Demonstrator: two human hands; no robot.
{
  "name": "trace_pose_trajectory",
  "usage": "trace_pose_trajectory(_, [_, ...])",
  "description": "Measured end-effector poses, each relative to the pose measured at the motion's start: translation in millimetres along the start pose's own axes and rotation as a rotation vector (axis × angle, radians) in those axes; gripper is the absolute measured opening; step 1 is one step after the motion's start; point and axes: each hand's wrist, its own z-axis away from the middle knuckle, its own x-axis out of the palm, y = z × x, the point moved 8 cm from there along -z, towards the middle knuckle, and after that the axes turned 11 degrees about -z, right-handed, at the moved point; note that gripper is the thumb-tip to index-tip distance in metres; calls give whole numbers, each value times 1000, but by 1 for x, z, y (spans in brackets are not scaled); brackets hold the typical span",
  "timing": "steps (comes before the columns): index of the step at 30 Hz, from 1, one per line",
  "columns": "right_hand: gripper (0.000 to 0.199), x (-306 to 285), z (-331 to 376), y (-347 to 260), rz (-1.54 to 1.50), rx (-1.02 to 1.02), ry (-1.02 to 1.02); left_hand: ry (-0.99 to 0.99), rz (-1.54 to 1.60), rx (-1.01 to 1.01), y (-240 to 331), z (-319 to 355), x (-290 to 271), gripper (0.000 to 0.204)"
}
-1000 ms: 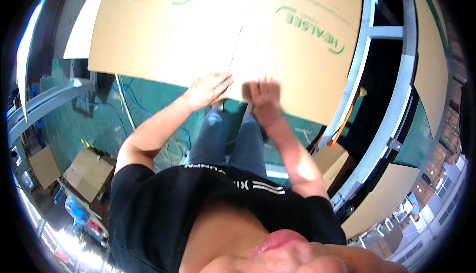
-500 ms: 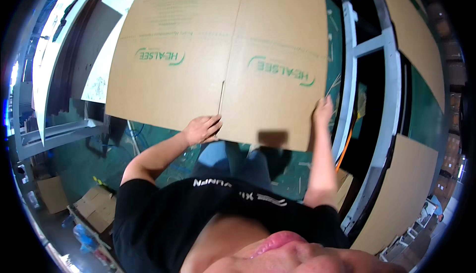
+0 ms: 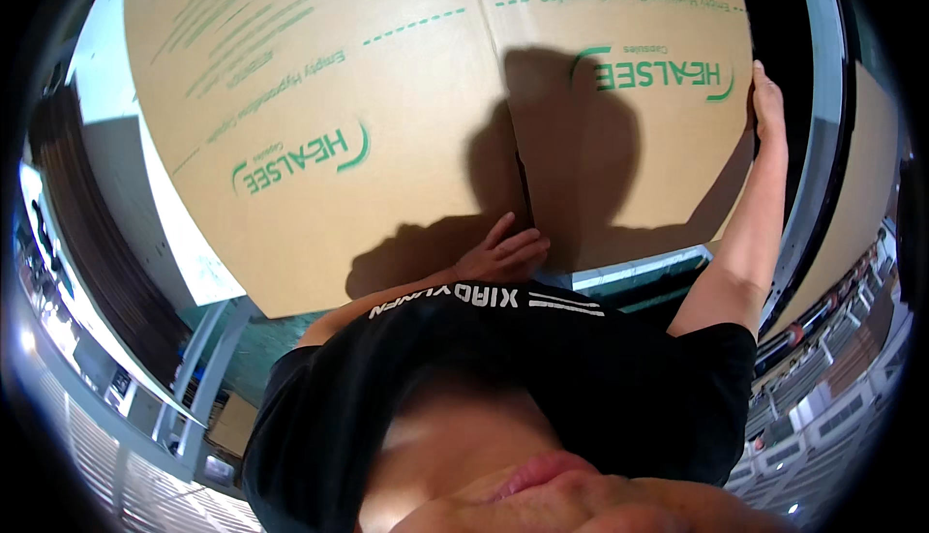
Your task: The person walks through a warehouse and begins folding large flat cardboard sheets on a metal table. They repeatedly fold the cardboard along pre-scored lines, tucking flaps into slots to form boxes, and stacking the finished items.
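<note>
Left arm (image 3: 353, 315): bent, forearm crossing before the torso. Left hand (image 3: 498, 256): bare, back uppermost, fingers slightly parted, pointing rightward. Right arm (image 3: 745, 218): extended forward, outward. Right hand (image 3: 768, 105): bare, pointing forward, fingers partly hidden.

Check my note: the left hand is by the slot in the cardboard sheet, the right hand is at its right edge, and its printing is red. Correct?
The printing is green, not red, as the head view shows. The rest holds: left hand by the slot in the cardboard sheet, right hand at its right edge.
</note>
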Motion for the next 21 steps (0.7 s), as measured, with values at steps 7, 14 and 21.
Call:
trace_pose_trajectory(7, [53,39,33,-2,-474,263,-18,-189,164,-60,-8,-1,-3,35])
trace_pose_trajectory(14, [59,15,38,-12,154,-159,424,-472,186,-28,-8,-21,-4,46])
trace_pose_trajectory(21, [60,29,44,-29,308,-235,416,-135,106,-130,-7,-10,2,47])
